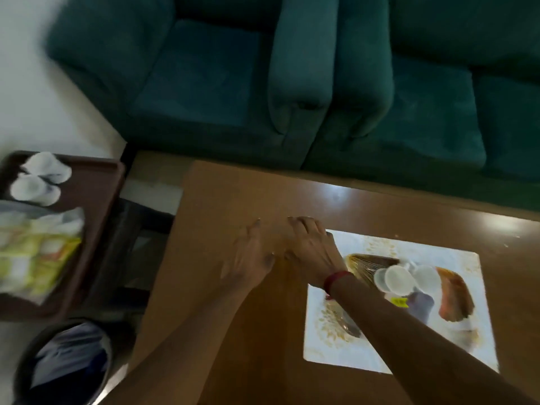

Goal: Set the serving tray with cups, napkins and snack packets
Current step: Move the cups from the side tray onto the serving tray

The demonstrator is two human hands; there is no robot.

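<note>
Two hands out over the brown desk (233, 194), both empty. My left hand (248, 255) lies palm down, fingers spread and grip wide, nothing in it. My right hand (309, 247) sits just beside it, nearly touching at the thumbs, fingers loosely curled, grip also holding nothing; a red band (336, 280) circles that wrist. Right forearm crosses a white printed mat (455, 346) on the desk. On the mat: a stack of clear plastic cups (406, 276) lying on its side, a gold wire holder (368, 266) just left of them, a brown oblong item (454, 293) to their right; picture too blurred to name that one. Left of the desk, well apart from my hands, the dark brown serving tray (96, 206) rests on a lower stand. On it, two white cups (41, 178) at the far end, tipped over, and yellow-green snack packets (35, 255) at the near end, with something pale just beyond them, blurred. Below the tray, a round bin (64, 363) with a dark liner. Green sofa (292, 68) behind the desk.
</note>
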